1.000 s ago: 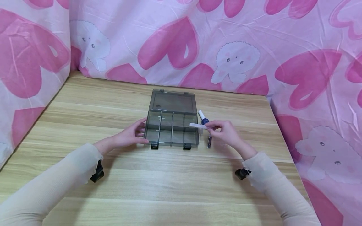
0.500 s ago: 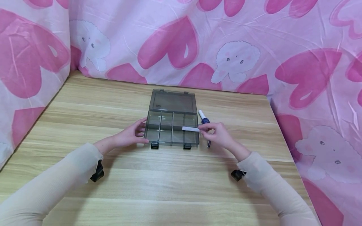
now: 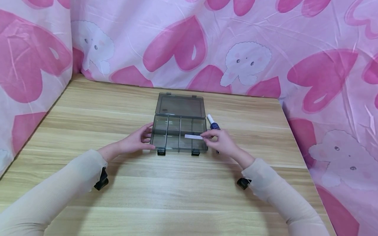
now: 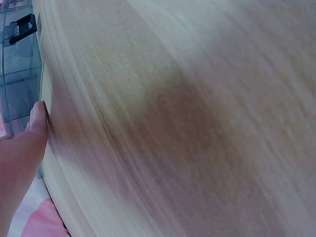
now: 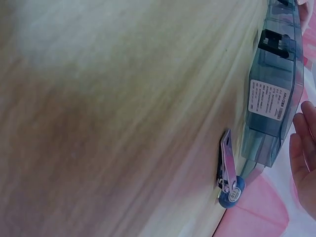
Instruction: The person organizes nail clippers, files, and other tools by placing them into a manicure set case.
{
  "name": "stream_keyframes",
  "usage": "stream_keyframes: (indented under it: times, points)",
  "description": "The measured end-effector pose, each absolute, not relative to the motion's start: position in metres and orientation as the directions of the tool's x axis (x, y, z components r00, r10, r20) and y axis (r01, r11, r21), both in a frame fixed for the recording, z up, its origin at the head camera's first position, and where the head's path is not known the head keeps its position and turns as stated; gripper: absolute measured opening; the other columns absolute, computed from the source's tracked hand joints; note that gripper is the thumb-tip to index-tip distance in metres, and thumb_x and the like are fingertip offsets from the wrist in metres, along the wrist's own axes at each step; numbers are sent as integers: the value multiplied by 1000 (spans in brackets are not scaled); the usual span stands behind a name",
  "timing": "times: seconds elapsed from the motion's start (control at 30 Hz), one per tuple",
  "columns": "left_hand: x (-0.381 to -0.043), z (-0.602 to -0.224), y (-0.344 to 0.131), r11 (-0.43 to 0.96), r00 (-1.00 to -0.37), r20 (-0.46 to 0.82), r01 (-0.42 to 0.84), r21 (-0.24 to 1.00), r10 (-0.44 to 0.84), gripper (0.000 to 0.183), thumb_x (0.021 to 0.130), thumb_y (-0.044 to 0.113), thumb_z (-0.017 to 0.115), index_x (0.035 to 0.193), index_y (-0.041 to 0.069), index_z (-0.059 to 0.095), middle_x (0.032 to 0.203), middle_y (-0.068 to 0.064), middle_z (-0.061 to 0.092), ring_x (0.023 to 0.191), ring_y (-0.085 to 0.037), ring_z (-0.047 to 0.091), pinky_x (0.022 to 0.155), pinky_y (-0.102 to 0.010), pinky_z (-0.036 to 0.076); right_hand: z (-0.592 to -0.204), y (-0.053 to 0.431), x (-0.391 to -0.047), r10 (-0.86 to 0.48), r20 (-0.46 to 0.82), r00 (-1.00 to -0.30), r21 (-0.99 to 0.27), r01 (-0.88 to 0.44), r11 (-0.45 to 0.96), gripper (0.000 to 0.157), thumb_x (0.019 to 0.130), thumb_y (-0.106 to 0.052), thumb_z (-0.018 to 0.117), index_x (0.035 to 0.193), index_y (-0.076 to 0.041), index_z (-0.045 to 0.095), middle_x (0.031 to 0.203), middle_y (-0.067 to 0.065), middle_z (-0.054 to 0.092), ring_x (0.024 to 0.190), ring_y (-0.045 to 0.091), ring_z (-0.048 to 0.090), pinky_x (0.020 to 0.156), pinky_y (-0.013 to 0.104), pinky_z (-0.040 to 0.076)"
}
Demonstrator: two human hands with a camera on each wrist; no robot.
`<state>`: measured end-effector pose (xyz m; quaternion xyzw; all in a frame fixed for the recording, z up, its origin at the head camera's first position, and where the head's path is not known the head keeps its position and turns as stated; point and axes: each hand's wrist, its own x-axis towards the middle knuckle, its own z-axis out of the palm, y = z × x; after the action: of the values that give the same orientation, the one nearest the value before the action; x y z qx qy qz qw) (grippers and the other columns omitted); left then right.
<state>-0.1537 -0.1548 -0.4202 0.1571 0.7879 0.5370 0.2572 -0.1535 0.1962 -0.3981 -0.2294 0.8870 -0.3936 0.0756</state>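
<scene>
The white strip (image 3: 192, 136) has shifted leftward, right hand (image 3: 220, 143) pinching it, left hand (image 3: 135, 141) gripping the case (image 3: 180, 105).

Head view: right hand (image 3: 220, 142) covers one end of strip (image 3: 193, 136); we cannot tell whether strip touches dividers (image 3: 179, 141) below. Same hand hides most of nail clipper (image 3: 218, 151) and bottom of bottle (image 3: 212, 122). Mark on lid (image 3: 180, 105) too small for us to read. Both sleeves (image 3: 59, 180) run off bottom edge. Left wrist view: left edge cuts off left hand (image 4: 23, 148) and box (image 4: 19, 59); table (image 4: 173, 123) grain blurs. Right wrist view: right edge crops right hand; we cannot read print on label (image 5: 269, 100).
</scene>
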Motion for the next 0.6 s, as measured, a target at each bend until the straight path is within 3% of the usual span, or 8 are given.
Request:
stream_keyframes:
  times: [0.13, 0.2, 0.4, 0.6]
  points:
    - [-154, -420, -155, 380, -818, -240, -28, 925, 523, 96, 83, 9, 69, 149, 0, 0, 146, -33, 23, 131, -48, 33, 111, -53, 32, -400, 195, -153, -473, 27, -881, -728, -342, 594, 23, 83, -6, 63, 105, -3, 69, 101, 12, 71, 90, 20, 65, 62, 21, 51]
    - [-154, -420, -155, 384, -818, -242, -29, 923, 522, 96, 83, 9, 69, 149, 1, 0, 146, -32, 23, 130, -47, 34, 111, -53, 32, -401, 194, -153, -475, 20, -880, -726, -339, 598, 23, 83, -6, 63, 105, -3, 69, 102, 13, 71, 91, 21, 65, 67, 21, 52]
    - [-153, -421, -154, 386, -820, -242, -28, 922, 519, 95, 83, 8, 68, 149, 1, 1, 146, -33, 24, 130, -48, 35, 110, -53, 33, -402, 191, -153, -482, 25, -876, -734, -344, 586, 23, 83, -5, 63, 104, -3, 69, 102, 13, 71, 75, 14, 60, 52, 18, 47]
    - [-154, -421, -155, 390, -820, -240, -22, 921, 520, 95, 83, 9, 69, 149, 1, 1, 146, -33, 23, 130, -48, 33, 110, -53, 32, -404, 190, -154, -494, 44, -868, -726, -367, 581, 22, 83, -4, 63, 104, -1, 69, 102, 14, 71, 79, 14, 62, 60, 17, 52]
